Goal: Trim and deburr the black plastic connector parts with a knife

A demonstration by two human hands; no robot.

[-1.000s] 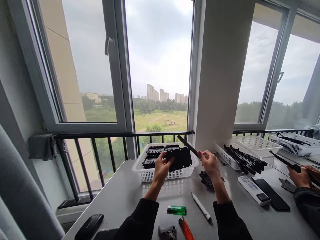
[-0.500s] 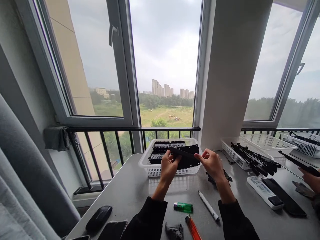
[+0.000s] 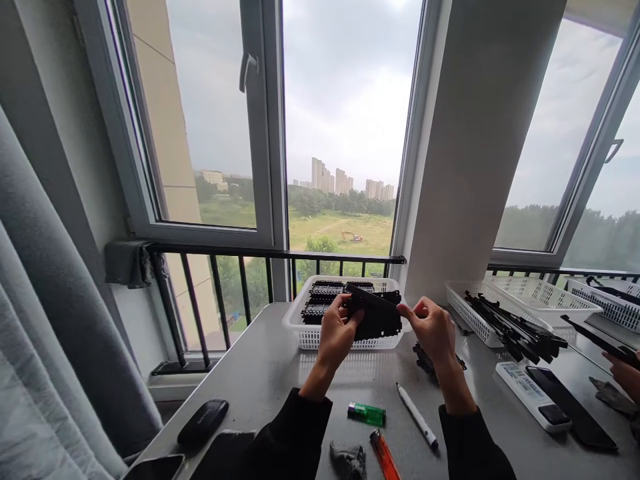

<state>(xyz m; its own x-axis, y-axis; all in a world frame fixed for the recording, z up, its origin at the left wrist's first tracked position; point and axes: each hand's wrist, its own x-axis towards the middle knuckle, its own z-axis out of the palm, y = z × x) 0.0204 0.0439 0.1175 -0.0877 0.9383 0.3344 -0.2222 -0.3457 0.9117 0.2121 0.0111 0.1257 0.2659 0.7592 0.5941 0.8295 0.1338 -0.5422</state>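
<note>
Head view: grey table (image 3: 260, 380) beneath tall windows (image 3: 345, 127), railing (image 3: 270, 254) behind.

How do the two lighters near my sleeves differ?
The green lighter is translucent green and lies crosswise, fully in view; the orange lighter is orange-red, lies angled toward the frame's bottom edge, and is cut off by it. The green lighter sits farther from the person. Both rest untouched on the grey table.

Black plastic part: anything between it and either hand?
Nothing visible. The left hand and right hand both grip the black plastic part directly, one at each end, holding it up in front of the white basket of similar parts.
</note>
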